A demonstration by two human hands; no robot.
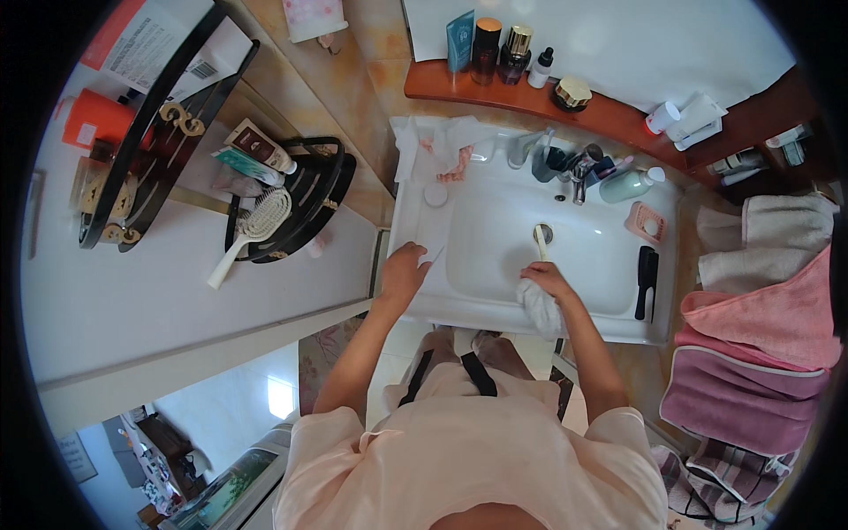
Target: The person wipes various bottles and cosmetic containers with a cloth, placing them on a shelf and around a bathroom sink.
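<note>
My left hand point(406, 272) is closed above the sink's left rim. A thin pale sliver point(437, 254) shows at its fingertips, too small to name. Over the basin's front part, my right hand point(549, 279) grips a cream-coloured stick-like handle point(541, 243), whose far end reaches the drain point(545, 233). A crumpled greyish-white cloth point(540, 309) hangs from the same hand over the front rim. The white sink point(486, 311) has a chrome faucet point(580, 173) at its back. A small round white lid point(435, 194) lies on the left ledge.
On the right ledge are a black comb point(647, 283), a pink soap dish point(646, 222) and a pale green bottle point(629, 185). Bottles stand on the wooden shelf point(433, 82). Towels point(751, 309) hang at right; a corner rack point(305, 212) with a hairbrush point(261, 221) is at left.
</note>
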